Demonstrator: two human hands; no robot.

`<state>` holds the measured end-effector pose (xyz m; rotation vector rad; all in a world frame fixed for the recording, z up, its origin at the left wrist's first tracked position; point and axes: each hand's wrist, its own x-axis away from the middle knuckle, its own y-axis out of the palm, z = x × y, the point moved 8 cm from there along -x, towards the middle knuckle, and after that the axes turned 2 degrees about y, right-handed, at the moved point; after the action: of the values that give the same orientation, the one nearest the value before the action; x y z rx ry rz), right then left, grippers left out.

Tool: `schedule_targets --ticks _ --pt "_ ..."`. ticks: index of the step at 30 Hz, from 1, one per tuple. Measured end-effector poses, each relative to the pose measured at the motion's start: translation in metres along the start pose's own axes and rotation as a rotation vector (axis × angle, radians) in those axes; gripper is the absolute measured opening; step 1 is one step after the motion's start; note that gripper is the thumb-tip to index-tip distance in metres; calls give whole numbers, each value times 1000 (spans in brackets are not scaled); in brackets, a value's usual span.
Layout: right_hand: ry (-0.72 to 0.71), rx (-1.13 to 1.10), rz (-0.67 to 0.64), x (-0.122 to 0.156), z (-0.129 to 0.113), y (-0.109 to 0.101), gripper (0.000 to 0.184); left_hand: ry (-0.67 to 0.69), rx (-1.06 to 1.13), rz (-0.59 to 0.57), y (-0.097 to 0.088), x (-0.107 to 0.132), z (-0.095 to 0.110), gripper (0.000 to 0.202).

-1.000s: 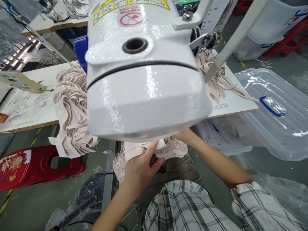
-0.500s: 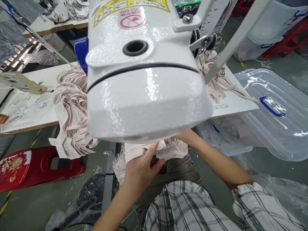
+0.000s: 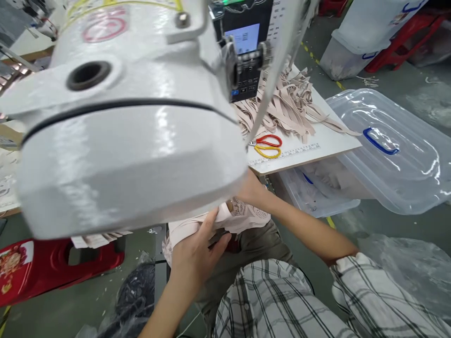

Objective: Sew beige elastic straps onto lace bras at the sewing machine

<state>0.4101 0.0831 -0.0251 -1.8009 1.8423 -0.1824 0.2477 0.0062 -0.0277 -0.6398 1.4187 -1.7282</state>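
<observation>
Beige fabric with lace panels (image 3: 252,216) hangs over my lap at the front of a white sewing machine (image 3: 134,159), whose head hides its far part. My left hand (image 3: 195,256) holds the left side of this fabric, index finger along its smooth band and thumb apart from the finger; the other fingers are out of sight. My right hand (image 3: 252,190) reaches to the fabric's far right side, close under the machine head. Its fingers are hidden there, so their grip does not show.
Scissors (image 3: 268,146) with red and yellow handles lie on the table's right part beside a printed ruler and beige straps (image 3: 289,103). A control screen (image 3: 243,40) stands behind. Right of the table is a clear plastic lid (image 3: 398,155); a red stool (image 3: 52,267) is at left.
My view has swung to the right, so the machine head sits further left and the scissors and screen have come into sight. Both hands remain at the beige fabric.
</observation>
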Motion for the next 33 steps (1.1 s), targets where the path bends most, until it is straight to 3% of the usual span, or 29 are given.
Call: schedule_targets --ticks 4,12,21,25,29,33 --pt "10 -42 1 2 -3 0 10 -13 -52 32 -4 5 -4 55" --pt "82 -193 205 26 17 -18 15 -35 -61 -79 -6 5 1 54" --pt "142 -176 159 39 29 -18 14 -33 -48 -53 -8 2 6 56" --pt "188 -223 141 46 30 -13 16 -24 -42 -111 -3 0 8 56" --pt "189 -276 131 54 26 -8 16 -31 -38 -137 -1 -1 8 57" --pt "196 -310 113 62 19 -6 17 9 -48 -82 -5 -4 13 56"
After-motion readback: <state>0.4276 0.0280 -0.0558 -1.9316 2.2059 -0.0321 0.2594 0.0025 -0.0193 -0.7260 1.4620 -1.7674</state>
